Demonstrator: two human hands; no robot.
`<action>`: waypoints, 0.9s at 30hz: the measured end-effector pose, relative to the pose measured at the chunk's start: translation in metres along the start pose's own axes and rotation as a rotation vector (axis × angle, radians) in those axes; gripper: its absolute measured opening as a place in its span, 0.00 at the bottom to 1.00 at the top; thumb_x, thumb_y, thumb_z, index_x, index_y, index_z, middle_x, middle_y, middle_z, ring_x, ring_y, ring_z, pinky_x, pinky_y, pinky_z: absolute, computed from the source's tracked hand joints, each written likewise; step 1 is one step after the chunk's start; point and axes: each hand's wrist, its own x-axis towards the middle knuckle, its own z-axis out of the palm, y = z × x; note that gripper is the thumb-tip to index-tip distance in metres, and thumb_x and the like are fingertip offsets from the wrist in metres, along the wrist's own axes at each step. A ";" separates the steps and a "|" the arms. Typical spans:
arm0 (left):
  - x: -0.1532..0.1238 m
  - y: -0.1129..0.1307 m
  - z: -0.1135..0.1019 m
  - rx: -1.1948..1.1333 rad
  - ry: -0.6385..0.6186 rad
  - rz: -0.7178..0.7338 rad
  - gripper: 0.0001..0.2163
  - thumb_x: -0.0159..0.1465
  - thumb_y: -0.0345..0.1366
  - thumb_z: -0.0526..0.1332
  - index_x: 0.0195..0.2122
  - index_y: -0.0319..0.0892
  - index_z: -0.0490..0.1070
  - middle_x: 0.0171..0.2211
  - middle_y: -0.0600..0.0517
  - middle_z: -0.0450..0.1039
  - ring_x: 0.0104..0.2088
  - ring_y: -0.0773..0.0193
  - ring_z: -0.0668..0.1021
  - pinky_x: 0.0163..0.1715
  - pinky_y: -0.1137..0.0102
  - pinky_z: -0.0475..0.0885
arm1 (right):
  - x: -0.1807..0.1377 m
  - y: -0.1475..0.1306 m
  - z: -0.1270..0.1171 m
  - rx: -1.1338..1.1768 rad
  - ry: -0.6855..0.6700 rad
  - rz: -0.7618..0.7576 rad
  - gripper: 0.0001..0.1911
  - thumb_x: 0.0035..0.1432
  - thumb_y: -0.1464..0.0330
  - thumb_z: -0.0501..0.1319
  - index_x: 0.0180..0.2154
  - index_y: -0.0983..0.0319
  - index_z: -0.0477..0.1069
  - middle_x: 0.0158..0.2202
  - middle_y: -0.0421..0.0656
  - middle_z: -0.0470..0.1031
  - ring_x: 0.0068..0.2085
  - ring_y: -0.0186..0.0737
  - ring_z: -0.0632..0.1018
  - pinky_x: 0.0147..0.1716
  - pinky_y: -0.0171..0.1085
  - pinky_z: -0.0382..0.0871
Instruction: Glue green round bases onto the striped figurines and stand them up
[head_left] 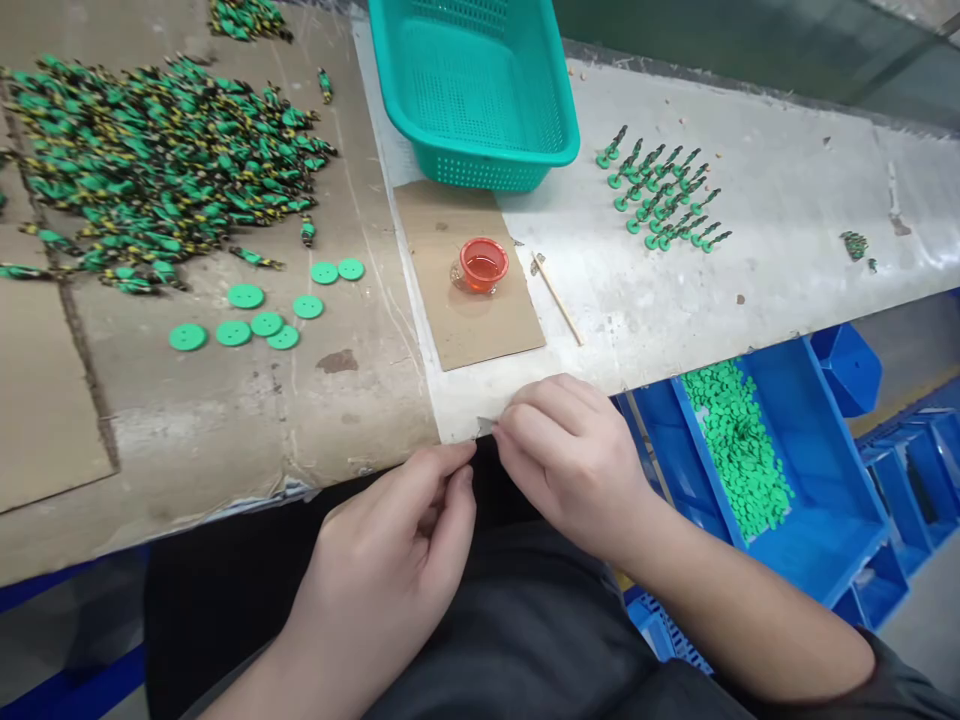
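Your left hand (397, 545) and right hand (566, 465) sit narrow at the bench edge (450, 425) — right fingertips seem to pinch a small pale scrap (485, 426), left close beside — and a loose grip could drop it into the blue bin (825, 540) of green buttons (739, 450).

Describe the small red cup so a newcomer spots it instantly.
Below the teal plastic basket lies a brown cardboard sheet. On it sits the small red cup holding liquid, the only red thing on the bench, with a wooden stick lying just to its right.
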 end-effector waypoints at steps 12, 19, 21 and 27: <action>0.000 -0.002 0.000 -0.002 -0.011 0.004 0.07 0.82 0.35 0.64 0.56 0.52 0.79 0.36 0.64 0.84 0.27 0.74 0.82 0.38 0.80 0.80 | -0.002 -0.007 0.000 0.064 -0.041 0.106 0.16 0.83 0.72 0.62 0.36 0.58 0.72 0.36 0.42 0.79 0.41 0.44 0.78 0.43 0.45 0.70; 0.004 0.000 -0.002 0.051 -0.002 0.004 0.03 0.82 0.39 0.64 0.53 0.52 0.78 0.32 0.64 0.82 0.26 0.71 0.83 0.34 0.75 0.78 | 0.000 -0.007 0.000 0.071 -0.014 0.158 0.18 0.83 0.72 0.60 0.35 0.57 0.69 0.36 0.43 0.76 0.39 0.44 0.77 0.41 0.45 0.71; 0.005 0.002 -0.003 0.047 -0.014 -0.003 0.04 0.82 0.39 0.64 0.54 0.53 0.78 0.33 0.64 0.82 0.27 0.72 0.84 0.33 0.75 0.78 | 0.001 -0.006 -0.002 0.102 0.001 0.163 0.17 0.82 0.72 0.61 0.35 0.56 0.69 0.35 0.42 0.76 0.39 0.43 0.76 0.41 0.44 0.71; 0.002 0.006 0.000 0.063 -0.008 -0.003 0.03 0.82 0.36 0.63 0.53 0.52 0.75 0.30 0.66 0.79 0.25 0.73 0.83 0.31 0.76 0.74 | 0.001 -0.004 -0.003 0.063 -0.068 0.086 0.17 0.83 0.71 0.60 0.35 0.57 0.70 0.36 0.42 0.76 0.39 0.43 0.75 0.42 0.45 0.69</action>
